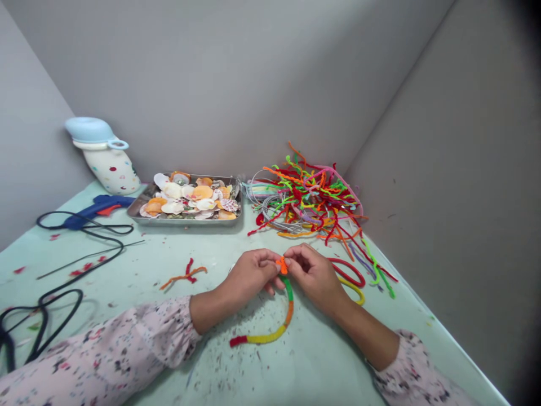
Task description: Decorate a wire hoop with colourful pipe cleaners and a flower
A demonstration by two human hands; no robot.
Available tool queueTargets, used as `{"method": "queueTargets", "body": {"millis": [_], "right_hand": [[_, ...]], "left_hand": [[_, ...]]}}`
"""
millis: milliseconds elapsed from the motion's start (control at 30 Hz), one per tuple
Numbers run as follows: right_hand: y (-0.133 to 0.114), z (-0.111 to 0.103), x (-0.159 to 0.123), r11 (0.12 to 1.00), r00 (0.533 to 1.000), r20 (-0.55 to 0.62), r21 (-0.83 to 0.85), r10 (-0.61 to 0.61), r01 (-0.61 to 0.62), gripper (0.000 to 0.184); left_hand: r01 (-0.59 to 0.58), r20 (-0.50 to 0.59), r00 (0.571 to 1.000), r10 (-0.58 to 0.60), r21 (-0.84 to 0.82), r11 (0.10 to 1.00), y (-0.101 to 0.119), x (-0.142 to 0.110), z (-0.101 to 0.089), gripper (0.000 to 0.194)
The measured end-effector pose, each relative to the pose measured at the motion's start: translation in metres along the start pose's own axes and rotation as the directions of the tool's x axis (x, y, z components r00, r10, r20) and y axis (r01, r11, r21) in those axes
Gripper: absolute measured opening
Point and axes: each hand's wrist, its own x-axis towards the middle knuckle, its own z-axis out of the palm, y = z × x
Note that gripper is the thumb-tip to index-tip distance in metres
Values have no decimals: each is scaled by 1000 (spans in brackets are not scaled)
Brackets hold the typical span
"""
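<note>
My left hand (256,270) and my right hand (315,274) meet over the middle of the table, fingertips pinched together. Between them is a short orange pipe cleaner (283,265) at the upper end of a curved strip. This strip, a rod wrapped in pipe cleaners (270,337), shows green, orange, yellow and dark red bands. Its red end points left and toward me. Beyond my right hand lie a red loop (353,273) and a yellow loop (357,290), partly hidden by that hand. Left of my left hand rests a twisted red and orange pipe cleaner piece (186,276).
A metal tray (186,223) of seashells (203,193) stands at the back. Right of it is a tangled heap of coloured pipe cleaners (316,194) with wire. On the left are a blue glue gun (91,213), its black cable (114,259) and a white bottle (110,168) with blue lid.
</note>
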Motion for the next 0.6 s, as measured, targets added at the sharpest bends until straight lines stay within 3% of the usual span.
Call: {"method": "queueTargets", "body": {"millis": [133, 300, 500, 600], "right_hand": [[0, -1, 1, 979, 993, 56, 166, 106, -114, 13], [-1, -3, 2, 957, 982, 102, 225, 162, -181, 15], [4, 0, 1, 957, 985, 84, 237, 153, -169, 14], [4, 1, 0, 982, 995, 30, 162, 96, -100, 14]], "left_hand": [[11, -14, 1000, -11, 0, 1000, 1, 0, 0, 17], [10, -18, 1000, -10, -6, 1000, 1, 0, 0, 14], [-3, -8, 1000, 3, -8, 1000, 0, 1, 0, 15], [14, -19, 1000, -14, -2, 1000, 2, 0, 1, 16]]}}
